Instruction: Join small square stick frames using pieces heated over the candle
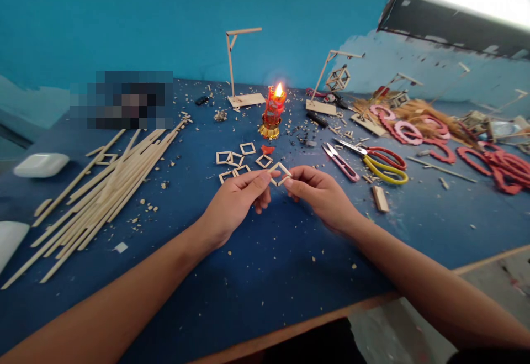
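Observation:
Between both hands is a small square frame of thin wooden sticks (284, 169), held above the blue table. My left hand (244, 195) pinches its left side between thumb and fingers. My right hand (317, 190) grips its right side near the lower corner. Just behind my left hand, several similar square wooden frames (247, 148) lie on the table, beside a small red piece (268, 149). A lit red candle (275, 104) stands on a golden base beyond my hands.
Long wooden sticks (120, 182) lie in a pile at the left. To the right are scissors (385, 168), pink-handled snips (342, 163) and a wooden block (380, 199). Wooden stands (247, 100) and red loops (505, 165) sit farther off on the blue table (265, 275).

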Motion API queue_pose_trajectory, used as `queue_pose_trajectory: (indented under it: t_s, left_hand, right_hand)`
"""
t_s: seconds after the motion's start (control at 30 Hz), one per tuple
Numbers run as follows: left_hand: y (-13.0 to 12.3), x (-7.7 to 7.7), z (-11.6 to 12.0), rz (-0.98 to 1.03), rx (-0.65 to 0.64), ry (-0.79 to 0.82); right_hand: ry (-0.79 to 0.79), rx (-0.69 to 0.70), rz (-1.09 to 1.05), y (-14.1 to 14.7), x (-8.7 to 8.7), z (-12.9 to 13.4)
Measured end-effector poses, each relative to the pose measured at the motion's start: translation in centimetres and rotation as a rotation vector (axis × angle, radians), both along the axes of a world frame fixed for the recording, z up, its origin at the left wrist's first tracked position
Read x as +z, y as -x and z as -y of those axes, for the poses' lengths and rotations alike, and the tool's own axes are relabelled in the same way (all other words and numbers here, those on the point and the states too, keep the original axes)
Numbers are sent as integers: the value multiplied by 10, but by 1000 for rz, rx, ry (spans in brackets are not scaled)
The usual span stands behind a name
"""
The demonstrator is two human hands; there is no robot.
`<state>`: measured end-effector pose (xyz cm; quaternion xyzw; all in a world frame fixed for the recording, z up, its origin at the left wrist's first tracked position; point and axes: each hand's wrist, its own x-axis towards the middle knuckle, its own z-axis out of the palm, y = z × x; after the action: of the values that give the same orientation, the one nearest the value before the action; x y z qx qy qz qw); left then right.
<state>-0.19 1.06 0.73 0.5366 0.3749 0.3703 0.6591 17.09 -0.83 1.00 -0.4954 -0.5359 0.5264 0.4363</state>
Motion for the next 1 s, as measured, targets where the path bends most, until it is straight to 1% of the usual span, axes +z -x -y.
queue_pose_trajectory:
  t_s: [0.13,0.33,0.6,0.8,1.0]
  left_hand:
    - [-1,1,0,-31,-4,-6]
    - [-2,0,0,9,16,32]
    - [-1,-3,-1,63,66,25]
    - [-2,-3,0,21,114,5]
    - [-1,-5,0,31,112,0]
  right_hand:
    - [-21,-25,50,-1,1,1]
    - [-40,-62,88,-2,2,-1]
    - [-39,-42,83,-3,1,0]
    - [-18,-9,98,-2,2,0]
    - [-32,-20,51,-3,1,-1]
